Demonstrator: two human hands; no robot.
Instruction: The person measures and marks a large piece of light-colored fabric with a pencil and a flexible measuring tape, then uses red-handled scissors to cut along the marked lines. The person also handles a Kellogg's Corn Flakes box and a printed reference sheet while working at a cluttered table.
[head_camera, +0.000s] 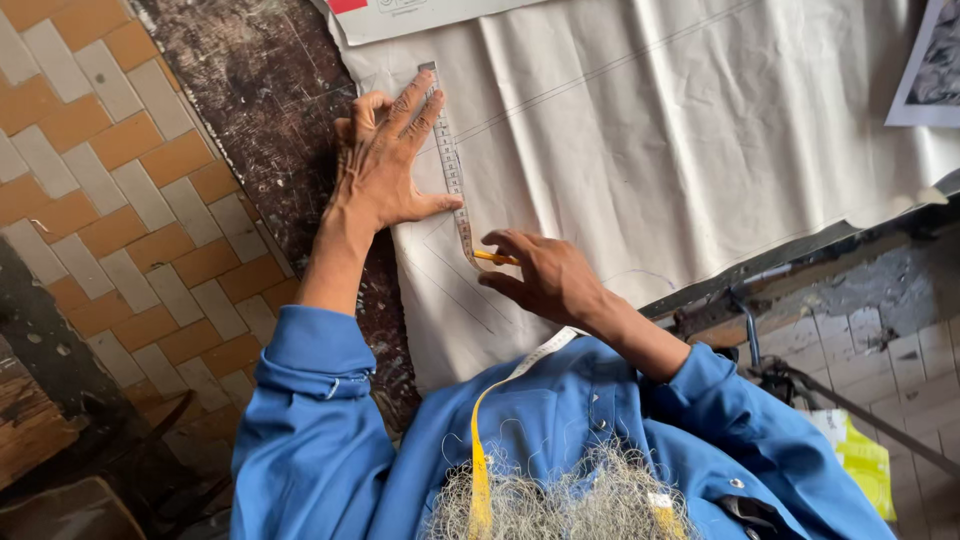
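- A tape measure (520, 370) is hanging over the person's blue jacket (560, 420).
- The right hand (545, 275) is pinching a yellow pencil (495, 258), its tip at the ruler's near end.
- The left hand (385, 160), fingers spread, is pressing the ruler (450, 160) flat on the white cloth (680, 150).
- Judging by this, steady pressure is keeping the line true.
- The cloth is lying on the dark table (270, 90); no containers are showing.

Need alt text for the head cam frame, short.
Seen from above, a person's left hand presses a metal ruler flat on white cloth while the right hand holds a yellow pencil at the ruler's edge. The cloth lies on a dark worn table; a yellow measuring tape hangs over blue sleeves.
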